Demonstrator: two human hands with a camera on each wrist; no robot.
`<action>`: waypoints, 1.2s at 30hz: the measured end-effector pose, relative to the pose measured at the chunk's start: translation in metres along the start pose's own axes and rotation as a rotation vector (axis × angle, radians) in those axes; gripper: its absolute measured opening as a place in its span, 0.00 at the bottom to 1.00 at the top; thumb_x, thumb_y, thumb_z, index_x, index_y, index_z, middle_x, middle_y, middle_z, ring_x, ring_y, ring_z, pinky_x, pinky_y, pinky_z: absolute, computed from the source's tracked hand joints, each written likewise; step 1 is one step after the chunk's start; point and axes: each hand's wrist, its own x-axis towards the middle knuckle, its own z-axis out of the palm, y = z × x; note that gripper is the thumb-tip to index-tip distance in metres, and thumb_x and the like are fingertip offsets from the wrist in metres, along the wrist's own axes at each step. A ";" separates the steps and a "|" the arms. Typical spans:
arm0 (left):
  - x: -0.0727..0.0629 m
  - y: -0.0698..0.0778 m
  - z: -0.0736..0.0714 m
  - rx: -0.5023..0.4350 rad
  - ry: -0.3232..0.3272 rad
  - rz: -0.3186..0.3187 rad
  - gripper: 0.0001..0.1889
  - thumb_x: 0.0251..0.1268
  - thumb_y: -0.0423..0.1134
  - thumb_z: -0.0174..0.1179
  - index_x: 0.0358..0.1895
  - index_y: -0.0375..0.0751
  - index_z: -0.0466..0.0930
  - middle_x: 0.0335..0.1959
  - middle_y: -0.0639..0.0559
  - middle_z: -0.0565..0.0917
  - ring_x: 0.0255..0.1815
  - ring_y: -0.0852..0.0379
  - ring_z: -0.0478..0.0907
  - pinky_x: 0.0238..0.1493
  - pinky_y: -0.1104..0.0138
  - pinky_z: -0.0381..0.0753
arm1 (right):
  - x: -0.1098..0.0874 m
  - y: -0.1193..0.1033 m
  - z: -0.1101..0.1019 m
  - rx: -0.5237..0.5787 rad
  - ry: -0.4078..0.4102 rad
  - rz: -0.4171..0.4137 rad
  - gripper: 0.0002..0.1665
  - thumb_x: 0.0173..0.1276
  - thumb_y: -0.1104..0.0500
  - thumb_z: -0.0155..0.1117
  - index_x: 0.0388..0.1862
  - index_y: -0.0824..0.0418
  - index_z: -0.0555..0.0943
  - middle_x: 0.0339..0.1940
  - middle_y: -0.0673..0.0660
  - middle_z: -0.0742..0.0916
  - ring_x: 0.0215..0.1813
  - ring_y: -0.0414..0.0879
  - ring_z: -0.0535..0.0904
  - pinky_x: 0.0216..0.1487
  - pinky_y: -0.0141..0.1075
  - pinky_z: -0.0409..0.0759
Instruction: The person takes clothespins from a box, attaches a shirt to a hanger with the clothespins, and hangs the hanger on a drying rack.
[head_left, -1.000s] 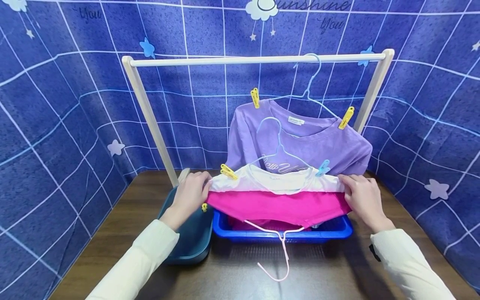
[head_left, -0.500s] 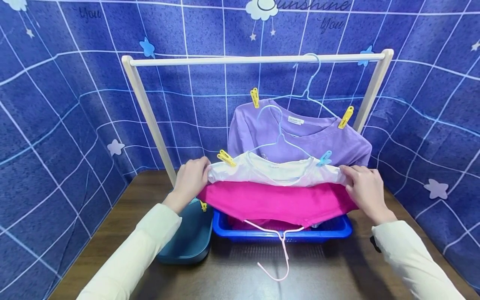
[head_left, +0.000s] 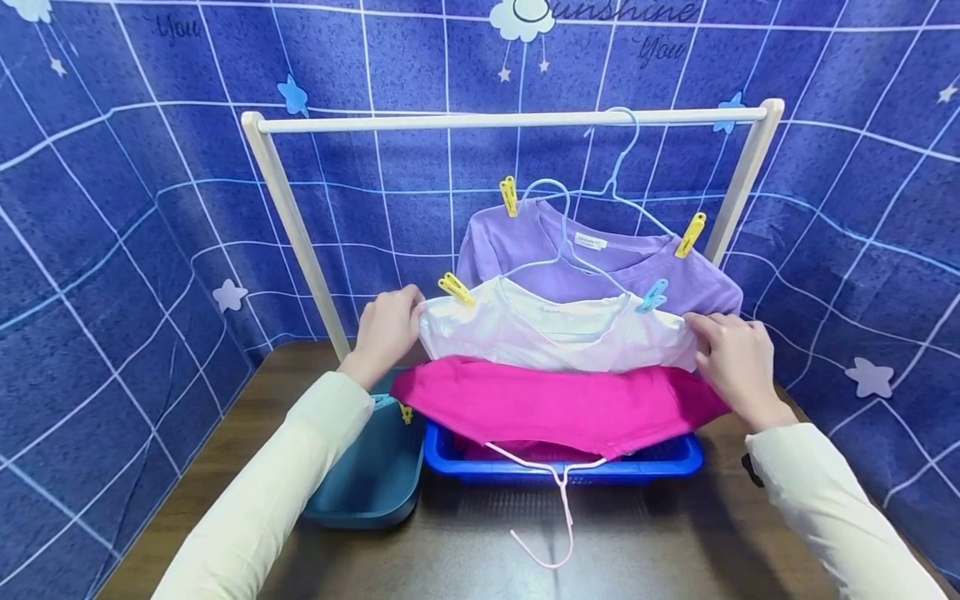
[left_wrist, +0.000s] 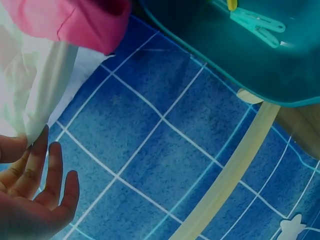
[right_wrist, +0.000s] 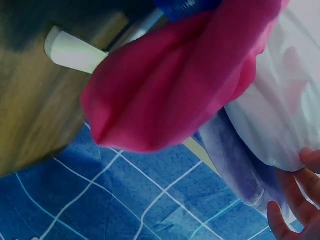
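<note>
A white shirt (head_left: 480, 333) on a light blue wire hanger (head_left: 564, 237) is held up by its two sleeve ends. My left hand (head_left: 387, 332) pinches the left sleeve end between thumb and fingers; the left wrist view shows the other fingers spread behind. My right hand (head_left: 738, 360) pinches the opposite sleeve. A yellow clothespin (head_left: 456, 288) and a blue clothespin (head_left: 653, 296) sit on its shoulders. Bright pink cloth (head_left: 555, 404) drapes below the white part, over a blue basket (head_left: 480, 473). A pink hanger (head_left: 564, 500) sticks out beneath it, hook toward me.
Behind, a purple shirt (head_left: 487, 237) with yellow clothespins hangs by a blue hanger on the white rail (head_left: 420, 123) of a wooden rack. A dark teal bin (head_left: 367, 500) stands left of the basket, holding clothespins (left_wrist: 256, 26). All stand on a brown wooden table (head_left: 480, 558).
Both hands have risen, lifting the white shirt and its hanger higher in front of the purple shirt. More white cloth shows above the pink cloth, whose sides have spread outward.
</note>
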 end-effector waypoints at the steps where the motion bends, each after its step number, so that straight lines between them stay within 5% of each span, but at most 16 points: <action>1: 0.002 0.000 0.000 0.002 0.002 -0.003 0.07 0.62 0.38 0.54 0.37 0.38 0.78 0.32 0.42 0.84 0.32 0.42 0.81 0.31 0.52 0.77 | 0.001 0.000 0.000 -0.002 0.003 0.001 0.19 0.45 0.71 0.53 0.37 0.63 0.82 0.27 0.64 0.85 0.31 0.61 0.77 0.30 0.51 0.64; 21: 0.040 0.010 -0.012 0.068 0.040 -0.072 0.09 0.65 0.41 0.52 0.40 0.41 0.78 0.36 0.44 0.85 0.40 0.41 0.79 0.42 0.52 0.69 | 0.025 -0.002 -0.008 0.023 0.058 0.032 0.15 0.49 0.70 0.54 0.36 0.63 0.83 0.31 0.63 0.84 0.35 0.60 0.78 0.31 0.52 0.63; 36: 0.065 0.016 -0.035 0.062 0.101 -0.109 0.12 0.67 0.43 0.50 0.42 0.40 0.78 0.38 0.42 0.84 0.41 0.43 0.75 0.47 0.53 0.66 | 0.045 -0.004 -0.014 0.013 0.114 0.040 0.15 0.52 0.68 0.53 0.37 0.64 0.83 0.30 0.66 0.83 0.34 0.63 0.77 0.34 0.53 0.65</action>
